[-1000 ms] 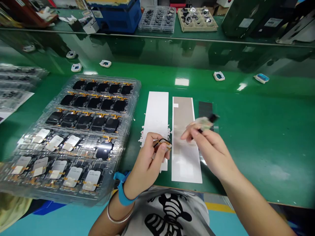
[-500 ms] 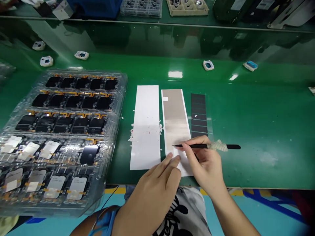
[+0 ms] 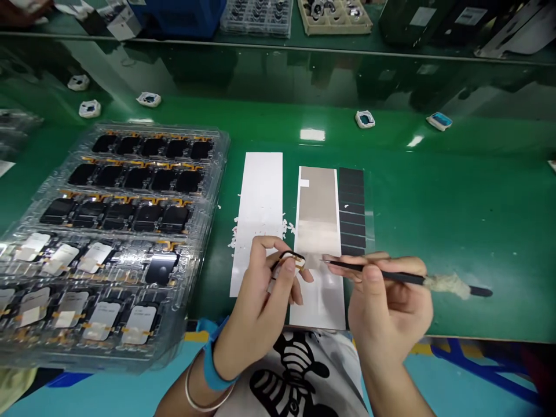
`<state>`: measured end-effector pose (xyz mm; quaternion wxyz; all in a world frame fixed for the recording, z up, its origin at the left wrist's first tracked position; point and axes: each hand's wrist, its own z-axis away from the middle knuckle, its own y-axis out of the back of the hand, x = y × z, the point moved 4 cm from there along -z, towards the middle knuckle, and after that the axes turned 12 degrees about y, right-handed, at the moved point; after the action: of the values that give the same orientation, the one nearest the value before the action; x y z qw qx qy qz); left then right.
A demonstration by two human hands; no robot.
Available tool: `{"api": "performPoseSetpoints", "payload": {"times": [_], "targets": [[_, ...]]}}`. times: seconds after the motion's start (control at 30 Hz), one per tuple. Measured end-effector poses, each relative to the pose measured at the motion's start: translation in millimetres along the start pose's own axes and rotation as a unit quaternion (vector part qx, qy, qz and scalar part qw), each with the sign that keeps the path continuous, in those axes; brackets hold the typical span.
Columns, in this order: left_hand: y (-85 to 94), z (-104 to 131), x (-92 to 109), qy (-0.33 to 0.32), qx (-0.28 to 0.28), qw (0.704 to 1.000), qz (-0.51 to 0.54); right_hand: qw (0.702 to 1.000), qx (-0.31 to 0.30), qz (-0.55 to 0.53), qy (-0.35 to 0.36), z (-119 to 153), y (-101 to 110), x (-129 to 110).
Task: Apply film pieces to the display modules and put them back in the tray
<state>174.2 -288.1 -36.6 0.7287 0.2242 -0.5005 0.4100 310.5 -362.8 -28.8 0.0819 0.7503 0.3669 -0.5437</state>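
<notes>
My left hand pinches a small dark-framed part with a white face and a gold-coloured strip, held up between the two paper sheets. Black tweezers, wrapped near the rear with pale material, are gripped in my right hand; their tip points left, close to that part but apart from it. Below the tweezers lies a grey-brown sheet with white edges. A plain white sheet is to its left, with white scraps beside it. Dark strips lie on the right.
A clear tray of black and white-backed screen parts fills the left. Small white-rimmed pieces lie along the back of the green table. A shelf above holds a blue box, a clear tray and a beige tray.
My left hand has lifted off the grey-brown sheet and now holds the small part. My right hand has shifted right with the tweezers. The grey-brown sheet sits slightly turned and lower.
</notes>
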Motion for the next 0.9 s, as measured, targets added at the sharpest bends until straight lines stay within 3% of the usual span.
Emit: {"api": "performPoseSetpoints", "payload": {"times": [0.1, 0.23, 0.47, 0.9], "targets": [[-5.5, -1.2, -1.2, 0.015, -0.015, 0.995, 0.102, 1.000, 0.000, -0.014, 0.027, 7.2, -11.0, -1.4], [-9.7, -2.1, 0.2, 0.010, -0.037, 0.988, 0.150, 0.998, -0.008, -0.007, 0.056, 10.6, -17.2, 1.9], [-11.6, -5.7, -5.9, -0.045, -0.054, 0.985, 0.157, 0.998, 0.003, 0.033, 0.055, 10.9, -17.5, 2.8], [-11.6, -6.3, -6.4, -0.051, -0.038, 0.988, 0.144, 0.996, -0.006, 0.057, 0.072, 9.7, -18.1, 0.9]]}}
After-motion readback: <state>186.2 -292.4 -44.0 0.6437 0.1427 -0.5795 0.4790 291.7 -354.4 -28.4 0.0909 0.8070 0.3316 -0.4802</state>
